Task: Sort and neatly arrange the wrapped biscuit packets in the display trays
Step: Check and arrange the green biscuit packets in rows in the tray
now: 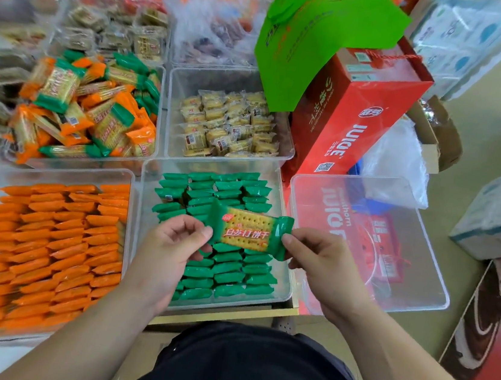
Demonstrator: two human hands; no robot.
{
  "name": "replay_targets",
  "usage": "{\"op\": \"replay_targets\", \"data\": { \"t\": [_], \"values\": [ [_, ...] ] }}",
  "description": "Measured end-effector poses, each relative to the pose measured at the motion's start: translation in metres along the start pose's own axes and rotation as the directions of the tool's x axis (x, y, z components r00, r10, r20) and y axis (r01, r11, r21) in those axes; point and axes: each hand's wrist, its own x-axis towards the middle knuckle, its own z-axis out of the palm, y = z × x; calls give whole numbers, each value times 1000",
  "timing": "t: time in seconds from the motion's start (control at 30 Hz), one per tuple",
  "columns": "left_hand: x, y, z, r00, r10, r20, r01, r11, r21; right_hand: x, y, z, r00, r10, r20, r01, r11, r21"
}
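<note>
At centre frame, the left hand and right hand each pinch one crimped end of a green biscuit packet, held level above the clear tray of green packets. At lower left, the tray of orange packets shows orderly rows. At upper left, a tray of mixed orange and green packets lies jumbled.

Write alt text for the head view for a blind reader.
A left hand and right hand pinch the ends of one green biscuit packet above a clear tray of rowed green packets; an orange-packet tray sits to its left.
</note>
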Motion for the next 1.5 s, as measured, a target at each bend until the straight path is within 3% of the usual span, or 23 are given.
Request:
{"op": "replay_targets", "data": {
  "t": [0.2, 0.33, 0.5, 0.6, 0.8, 0.87, 1.0, 1.2, 1.33, 1.5],
  "values": [
    [-8, -3, 3, 986, -144, 79, 158, 965, -212, -6, -5, -5, 999, -17, 44, 7, 975, 221],
    [-17, 1, 6, 991, -110, 78, 129, 942, -308, -7, -1, -7, 999, 46, 22, -50, 967, 249],
    [-27, 19, 6, 987, 71, 147, -41, 980, -197, -8, 10, -3, 972, 231, 41, -233, 931, 282],
    [-34, 27, 11, 977, 139, 164, -123, 987, -104, -10, 14, 3, 954, 275, 116, -298, 858, 418],
    [-28, 28, 6, 986, 80, 147, -84, 996, 25, -9, 9, -5, 947, 225, 232, -323, 677, 661],
    [-24, 26, 5, 993, 69, 92, -79, 991, 109, -9, 8, -9, 943, 214, 255, -329, 704, 629],
    [-18, 24, 3, 1000, 1, -2, -1, 987, 158, -11, 4, -7, 946, 243, 215, -313, 859, 406],
    [-8, 24, 0, 978, -208, 21, 208, 978, -10, -10, -5, 0, 942, 295, 157, -334, 868, 368],
    [-8, 25, 2, 988, -147, 40, 144, 988, 63, -9, -6, 2, 953, 296, 67, -303, 913, 273],
    [-2, 20, 6, 992, -71, 102, 53, 984, 168, -3, -6, 2, 956, 294, 24, -281, 881, 381]
  ]
}}
